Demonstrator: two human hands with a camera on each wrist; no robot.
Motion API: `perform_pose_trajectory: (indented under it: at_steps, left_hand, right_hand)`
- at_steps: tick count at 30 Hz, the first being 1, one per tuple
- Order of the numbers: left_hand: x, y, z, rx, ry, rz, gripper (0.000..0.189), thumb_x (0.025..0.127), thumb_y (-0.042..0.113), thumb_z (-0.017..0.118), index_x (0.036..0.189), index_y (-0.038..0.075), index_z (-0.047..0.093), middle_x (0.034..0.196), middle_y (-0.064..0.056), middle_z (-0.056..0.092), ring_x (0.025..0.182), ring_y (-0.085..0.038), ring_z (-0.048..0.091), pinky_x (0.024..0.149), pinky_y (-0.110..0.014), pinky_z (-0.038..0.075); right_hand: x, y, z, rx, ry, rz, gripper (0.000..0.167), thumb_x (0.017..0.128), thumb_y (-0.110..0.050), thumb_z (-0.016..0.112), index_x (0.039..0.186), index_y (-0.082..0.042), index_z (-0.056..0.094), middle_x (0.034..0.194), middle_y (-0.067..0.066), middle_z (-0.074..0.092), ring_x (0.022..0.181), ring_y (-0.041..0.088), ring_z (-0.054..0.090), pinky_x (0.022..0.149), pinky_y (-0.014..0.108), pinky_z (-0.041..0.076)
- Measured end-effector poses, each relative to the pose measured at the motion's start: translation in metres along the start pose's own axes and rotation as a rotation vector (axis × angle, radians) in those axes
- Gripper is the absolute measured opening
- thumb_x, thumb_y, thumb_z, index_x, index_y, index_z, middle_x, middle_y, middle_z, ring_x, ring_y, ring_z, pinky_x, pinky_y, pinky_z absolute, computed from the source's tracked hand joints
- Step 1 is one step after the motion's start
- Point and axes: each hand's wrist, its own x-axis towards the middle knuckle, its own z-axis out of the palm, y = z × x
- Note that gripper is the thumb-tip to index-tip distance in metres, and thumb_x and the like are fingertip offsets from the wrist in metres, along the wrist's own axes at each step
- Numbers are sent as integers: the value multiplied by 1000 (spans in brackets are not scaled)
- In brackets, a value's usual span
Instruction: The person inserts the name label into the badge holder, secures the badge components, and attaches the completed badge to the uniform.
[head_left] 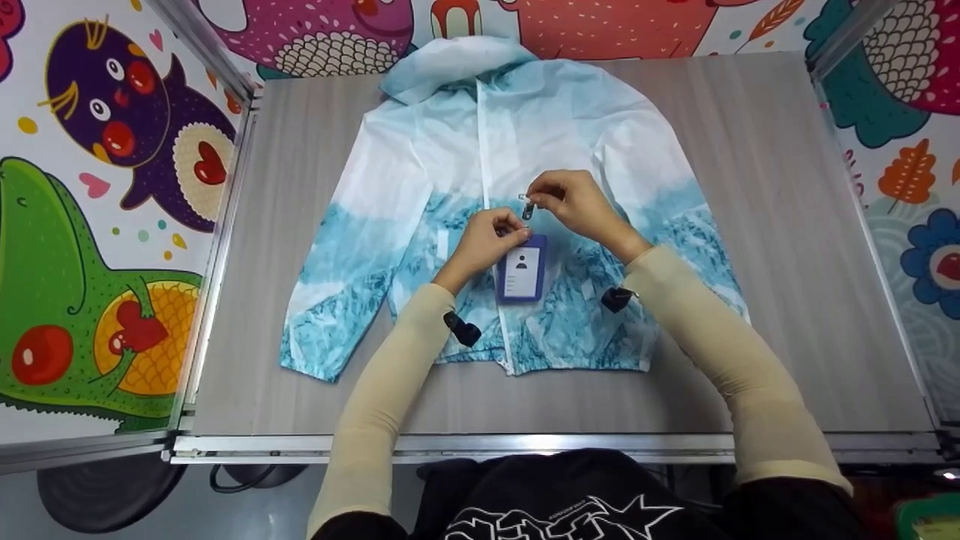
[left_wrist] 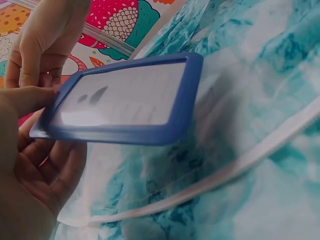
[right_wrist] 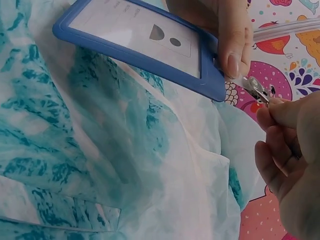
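Observation:
A blue-framed ID badge holder [head_left: 522, 270] with a white card inside is held up over a white and teal hooded jacket [head_left: 442, 165]. My left hand [head_left: 487, 244] pinches the badge holder at its top edge, thumb in front, as the left wrist view also shows. Above it, my right hand [head_left: 576, 204] pinches a small metal badge clip [right_wrist: 256, 90] between thumb and forefinger. A clear strap joins the clip to the top of the badge holder. The jacket lies spread front up, its white zipper [head_left: 484, 150] running down the middle.
The jacket lies on a grey wood-grain table [head_left: 247, 315] with a metal front rail [head_left: 555, 444]. Panels with cartoon animals [head_left: 112, 225] stand at the left, back and right. A dark round stool [head_left: 109, 491] is below the table at the front left.

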Motion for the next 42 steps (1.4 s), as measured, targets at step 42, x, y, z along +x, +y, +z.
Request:
perform_pose_trajectory:
  at_steps: [42]
  left_hand:
    - [5,-3,5,-31,-29,-32,15,96,26,65,95,12,65,96,-7,73,87,-16,67,76,-29,53]
  right_hand:
    - [-8,6,-5,0,-4,75,20,97,-12,63,113,-14,74,106,7,72,82,17,65,76,32,54]
